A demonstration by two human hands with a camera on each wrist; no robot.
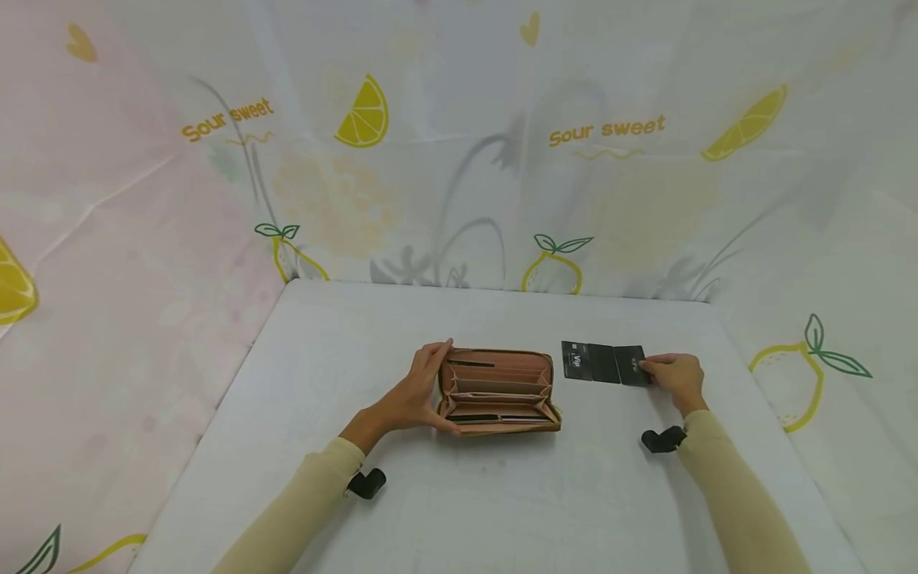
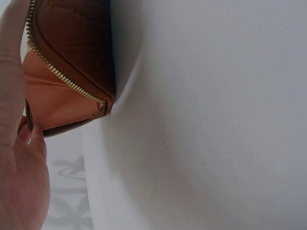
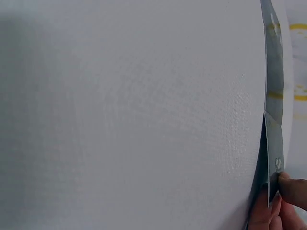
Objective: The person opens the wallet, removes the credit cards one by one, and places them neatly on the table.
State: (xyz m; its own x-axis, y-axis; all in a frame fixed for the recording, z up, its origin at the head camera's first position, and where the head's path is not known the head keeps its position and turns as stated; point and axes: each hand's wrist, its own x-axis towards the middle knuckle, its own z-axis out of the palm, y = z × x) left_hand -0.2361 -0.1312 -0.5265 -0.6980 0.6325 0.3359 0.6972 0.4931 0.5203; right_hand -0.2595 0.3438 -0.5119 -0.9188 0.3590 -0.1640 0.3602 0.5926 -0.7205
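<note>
A brown zip-around wallet [image 1: 498, 391] lies unzipped and spread on the white table, its pleated compartments facing up. My left hand [image 1: 414, 391] grips its left end, fingers at the far edge and thumb at the near edge. In the left wrist view the toothed gold zipper [image 2: 67, 79] runs along the brown leather. To the wallet's right is a row of three black cards; the left card [image 1: 576, 360] is printed "Vip", beside a middle card [image 1: 604, 363]. My right hand [image 1: 677, 379] pinches the right card [image 3: 274, 148], thumb on top and fingers underneath, its end tilted up.
Dark cards or slips [image 1: 473, 418] show in the wallet's near slot. A black wrist camera [image 1: 369, 483] juts from the left sleeve, another black camera [image 1: 663, 439] from the right. Lemon-printed cloth [image 1: 459, 159] hangs behind and at both sides of the table [image 1: 459, 510].
</note>
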